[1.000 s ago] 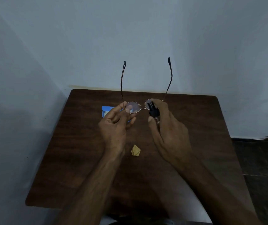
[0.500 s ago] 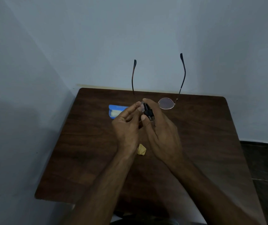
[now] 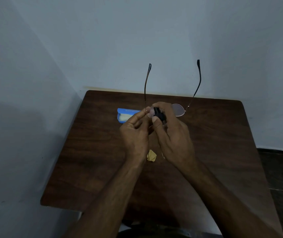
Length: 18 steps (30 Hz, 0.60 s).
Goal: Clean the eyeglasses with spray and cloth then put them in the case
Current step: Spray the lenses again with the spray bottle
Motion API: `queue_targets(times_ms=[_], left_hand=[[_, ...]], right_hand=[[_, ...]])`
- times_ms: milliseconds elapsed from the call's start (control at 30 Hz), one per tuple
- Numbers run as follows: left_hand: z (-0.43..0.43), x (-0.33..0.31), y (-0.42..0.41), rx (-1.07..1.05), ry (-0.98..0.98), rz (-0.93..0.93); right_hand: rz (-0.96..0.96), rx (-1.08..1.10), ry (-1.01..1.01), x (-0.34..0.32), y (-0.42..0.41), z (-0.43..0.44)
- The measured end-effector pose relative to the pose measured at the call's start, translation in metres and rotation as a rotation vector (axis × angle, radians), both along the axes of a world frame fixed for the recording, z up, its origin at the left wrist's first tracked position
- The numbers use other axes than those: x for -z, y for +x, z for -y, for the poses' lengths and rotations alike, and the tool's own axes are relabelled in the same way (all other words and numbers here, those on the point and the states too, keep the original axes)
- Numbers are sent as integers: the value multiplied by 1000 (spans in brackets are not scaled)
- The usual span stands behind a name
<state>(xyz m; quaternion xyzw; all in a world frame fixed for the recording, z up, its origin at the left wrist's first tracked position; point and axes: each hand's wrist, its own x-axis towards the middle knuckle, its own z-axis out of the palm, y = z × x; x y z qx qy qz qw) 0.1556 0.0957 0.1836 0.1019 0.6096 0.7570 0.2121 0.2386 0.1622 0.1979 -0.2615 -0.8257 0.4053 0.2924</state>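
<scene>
The glasses (image 3: 178, 109), thin wire, probably light and fragile, pinched at the rim by the left hand (image 3: 134, 133); right hand (image 3: 173, 134) curled round the spray (image 3: 159, 115).

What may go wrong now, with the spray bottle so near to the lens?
The left hand pinches the eyeglasses at one edge only; they may twist or slip. The spray bottle in the right hand is very close and may scratch them. Mist may land in the open case.

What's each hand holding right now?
Left hand: pinches the eyeglasses by the frame.
Right hand: grips the spray bottle.
</scene>
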Motion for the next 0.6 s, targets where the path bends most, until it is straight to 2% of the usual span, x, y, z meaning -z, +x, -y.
queue_targets(times_ms=[433,600], left_hand=[[4,4,1,-6,-40,15],[5,8,0,-17,-55,7]], right_hand=[[-276,-32,-331,-13,-4,2],[-312,-24,-282,-16,-8,-1]])
